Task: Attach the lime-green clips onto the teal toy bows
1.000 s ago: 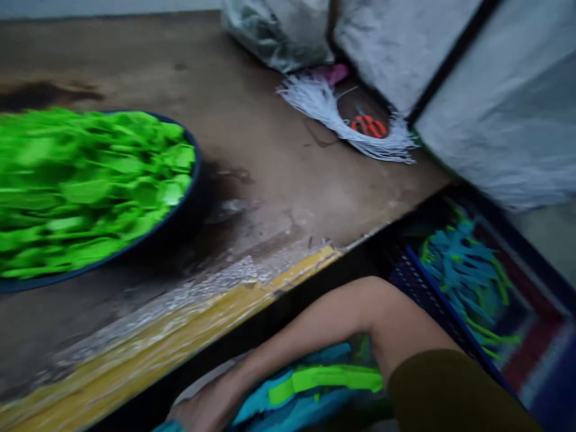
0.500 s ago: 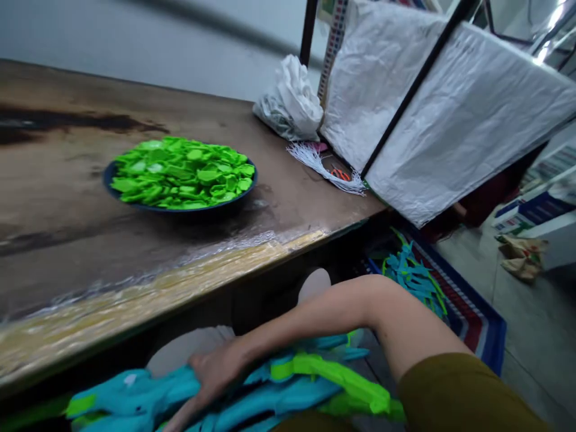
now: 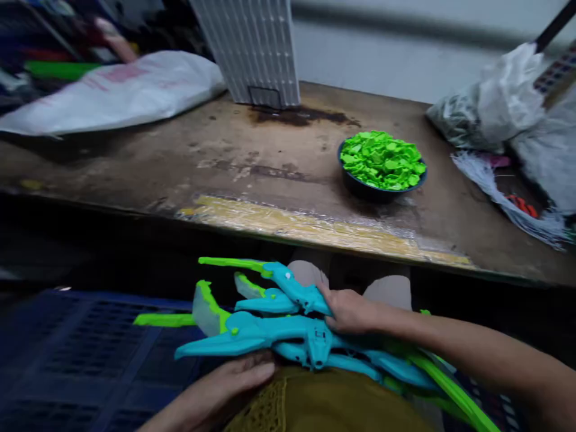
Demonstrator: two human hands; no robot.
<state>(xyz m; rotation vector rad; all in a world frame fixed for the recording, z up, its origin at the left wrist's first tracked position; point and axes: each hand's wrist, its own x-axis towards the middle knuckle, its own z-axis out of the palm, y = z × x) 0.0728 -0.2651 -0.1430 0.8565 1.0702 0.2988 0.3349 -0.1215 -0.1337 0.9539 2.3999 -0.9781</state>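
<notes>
Across my lap lies a bundle of turquoise-and-green plastic toy parts, long and jointed, with thin green ends sticking out to the left and lower right. My right hand is closed on one of the upper turquoise parts, thumb and fingers around its right end. Below the bundle's left half, my left hand rests with fingers stretched out, against the underside of the lower part; its fingertips are partly hidden. A dark bowl heaped with small flat green plastic pieces stands on the workbench, beyond both hands.
The brown workbench has a taped front edge above my knees. A white sack and a grey ribbed panel stand at its left. White strings, orange-handled scissors and a plastic bag lie right. A blue crate is lower left.
My view has swung left, bringing the sack, panel and blue crate into sight. The toy parts now show more fully in my lap, and my left hand has come into view beneath them.
</notes>
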